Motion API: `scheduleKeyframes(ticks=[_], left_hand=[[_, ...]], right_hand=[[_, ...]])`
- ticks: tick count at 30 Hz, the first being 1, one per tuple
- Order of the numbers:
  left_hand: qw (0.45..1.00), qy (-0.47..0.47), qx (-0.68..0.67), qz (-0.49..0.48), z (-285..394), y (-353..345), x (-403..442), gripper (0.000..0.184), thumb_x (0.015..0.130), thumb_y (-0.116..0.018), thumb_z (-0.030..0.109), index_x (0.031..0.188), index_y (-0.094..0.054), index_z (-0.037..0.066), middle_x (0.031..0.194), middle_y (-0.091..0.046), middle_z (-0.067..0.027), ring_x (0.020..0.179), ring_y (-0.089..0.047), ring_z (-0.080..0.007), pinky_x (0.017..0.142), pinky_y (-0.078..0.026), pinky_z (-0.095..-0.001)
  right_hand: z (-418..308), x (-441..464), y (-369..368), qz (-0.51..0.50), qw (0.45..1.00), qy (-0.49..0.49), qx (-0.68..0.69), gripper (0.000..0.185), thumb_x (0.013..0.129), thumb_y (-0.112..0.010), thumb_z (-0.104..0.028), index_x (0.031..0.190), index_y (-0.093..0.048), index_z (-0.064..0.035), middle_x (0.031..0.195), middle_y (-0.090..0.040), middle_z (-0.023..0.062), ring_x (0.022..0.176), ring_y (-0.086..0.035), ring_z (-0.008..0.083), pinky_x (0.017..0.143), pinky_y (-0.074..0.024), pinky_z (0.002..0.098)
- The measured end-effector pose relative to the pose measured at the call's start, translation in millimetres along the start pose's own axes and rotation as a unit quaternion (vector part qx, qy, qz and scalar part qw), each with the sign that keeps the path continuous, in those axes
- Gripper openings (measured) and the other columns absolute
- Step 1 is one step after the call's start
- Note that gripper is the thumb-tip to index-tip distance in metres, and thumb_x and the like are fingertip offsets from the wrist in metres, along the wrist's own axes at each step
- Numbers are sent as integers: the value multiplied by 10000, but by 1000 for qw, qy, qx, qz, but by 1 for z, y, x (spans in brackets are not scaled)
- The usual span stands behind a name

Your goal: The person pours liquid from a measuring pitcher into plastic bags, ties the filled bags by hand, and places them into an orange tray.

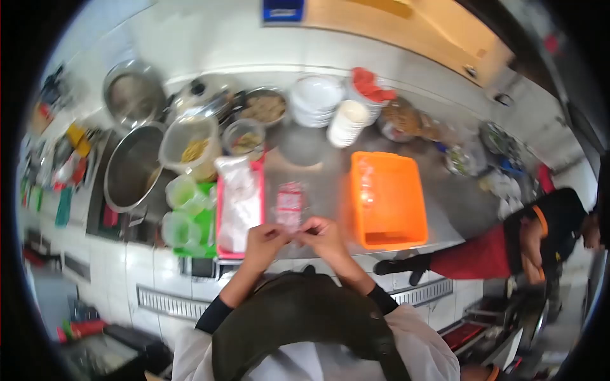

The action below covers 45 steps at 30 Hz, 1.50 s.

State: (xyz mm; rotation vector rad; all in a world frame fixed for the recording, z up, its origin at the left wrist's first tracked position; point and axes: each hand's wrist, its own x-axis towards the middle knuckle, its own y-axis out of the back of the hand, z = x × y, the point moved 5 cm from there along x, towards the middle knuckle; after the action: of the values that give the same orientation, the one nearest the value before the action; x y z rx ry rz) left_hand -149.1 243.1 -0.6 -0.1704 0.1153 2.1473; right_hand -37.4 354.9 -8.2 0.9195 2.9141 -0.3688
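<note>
A small clear plastic bag with red and white print lies on the steel counter, its near end between my hands. My left hand pinches the bag's near edge from the left. From the right, my right hand pinches the same edge, close to the left fingertips. Just left of the bag is a pink tray holding a pile of whitish plastic bags. To the right stands an orange bin, with something clear and reddish inside at its left wall.
Green containers and a green tray stand at the left, near a steel bowl and a food tub. Behind are stacked plates and cups. Another person is at the right.
</note>
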Motion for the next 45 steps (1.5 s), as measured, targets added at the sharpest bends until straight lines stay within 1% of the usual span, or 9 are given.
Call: scheduleKeyframes(ticks=[6, 9, 15, 19, 23, 26, 30, 34, 45], left_hand=[[927, 54, -352, -115, -16, -9, 9, 83, 940, -569, 116, 943, -603, 41, 955, -650, -102, 918, -637, -175, 900, -512, -338], [878, 93, -462, -85, -14, -23, 10, 132, 979, -519, 186, 903, -556, 85, 850, -599, -34, 776, -576, -157, 824, -491, -336], [881, 126, -429, -152, -12, -26, 20, 224, 996, -493, 219, 798, -486, 115, 661, -430, 42, 577, -412, -80, 661, -433, -255], [877, 174, -398, -207, -26, -30, 22, 234, 983, -512, 216, 773, -457, 132, 636, -402, 48, 559, -395, -66, 639, -416, -248], [831, 126, -473, -262, 30, -36, 7, 209, 953, -517, 235, 1058, -561, 60, 883, -565, -29, 908, -559, -173, 917, -435, -380], [956, -62, -222, -180, 18, -9, 18, 407, 806, -685, 125, 1185, -539, 95, 1111, -530, -22, 1040, -538, -171, 890, -451, -330], [953, -279, 24, -113, 72, 25, -9, 428, 730, -718, -6, 1121, -555, 53, 1032, -556, -42, 962, -556, -120, 738, -475, -282], [967, -235, -43, -93, 27, 51, 3, 303, 718, -668, -45, 1004, -598, 29, 795, -583, -16, 712, -580, -76, 607, -461, -212], [982, -182, 54, -4, 35, 141, -50, 113, 710, -639, -60, 793, -607, 10, 836, -609, -55, 744, -603, -107, 590, -511, -230]], right_hand=[[-15, -20, 29, 133, 977, 131, -100, 105, 807, -662, 11, 796, -570, -39, 712, -581, 1, 691, -557, 61, 610, -460, 239], [-24, -30, 12, 153, 952, 175, -197, 87, 781, -648, 14, 815, -573, -14, 719, -583, 12, 715, -544, 58, 621, -461, 261], [-1, -28, 13, 61, 990, 115, -56, 42, 817, -586, -30, 789, -605, -6, 769, -622, 9, 722, -568, 83, 633, -459, 260], [33, -30, 15, -94, 948, -5, 305, 95, 832, -585, -60, 917, -620, -36, 804, -630, 10, 701, -574, 101, 639, -470, 256], [5, -49, 3, 59, 968, -15, 244, 183, 839, -646, -75, 999, -556, -86, 838, -573, 8, 769, -585, 116, 667, -491, 267], [-32, -43, -17, 65, 983, 87, 148, 275, 795, -669, 1, 990, -500, -93, 842, -570, -5, 782, -567, 82, 686, -455, 245], [-47, -35, -52, 102, 986, 96, 88, 345, 789, -630, 47, 1049, -454, -95, 822, -551, -24, 737, -523, 52, 664, -407, 216], [-34, -22, -92, 101, 986, 85, 101, 365, 788, -592, 69, 1080, -439, -87, 810, -535, -35, 698, -473, 30, 631, -369, 201], [-11, 3, -128, 186, 970, 111, -107, 232, 782, -652, 33, 959, -548, -75, 667, -511, -71, 569, -438, 0, 550, -337, 182]])
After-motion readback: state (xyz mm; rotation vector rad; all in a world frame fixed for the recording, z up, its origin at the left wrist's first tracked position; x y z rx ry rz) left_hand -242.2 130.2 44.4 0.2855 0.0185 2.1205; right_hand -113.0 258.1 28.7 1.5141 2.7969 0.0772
